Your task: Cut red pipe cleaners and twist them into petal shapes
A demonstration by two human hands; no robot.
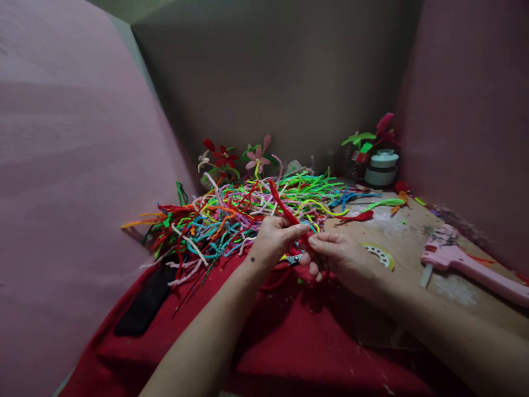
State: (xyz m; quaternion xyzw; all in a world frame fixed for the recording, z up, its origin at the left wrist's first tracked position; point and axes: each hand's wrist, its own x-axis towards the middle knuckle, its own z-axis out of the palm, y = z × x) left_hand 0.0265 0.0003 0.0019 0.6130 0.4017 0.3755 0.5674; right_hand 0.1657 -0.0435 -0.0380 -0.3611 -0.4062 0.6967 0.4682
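My left hand (275, 237) and my right hand (336, 255) meet over the middle of the table, both pinched on one red pipe cleaner (281, 203). The red pipe cleaner slants up and to the left from my fingertips, over a big tangled pile of pipe cleaners (231, 212) in many colours. Just below my hands, small scissors (294, 258) lie partly hidden. A red cloth (285, 336) covers the near part of the table under my forearms.
A pink glue gun (463, 259) lies at the right on the wooden tabletop (405, 231). Finished pipe-cleaner flowers (235, 157) stand at the back. A white jar (382, 167) sits back right. A black flat object (146, 303) lies at the left. Walls close in on three sides.
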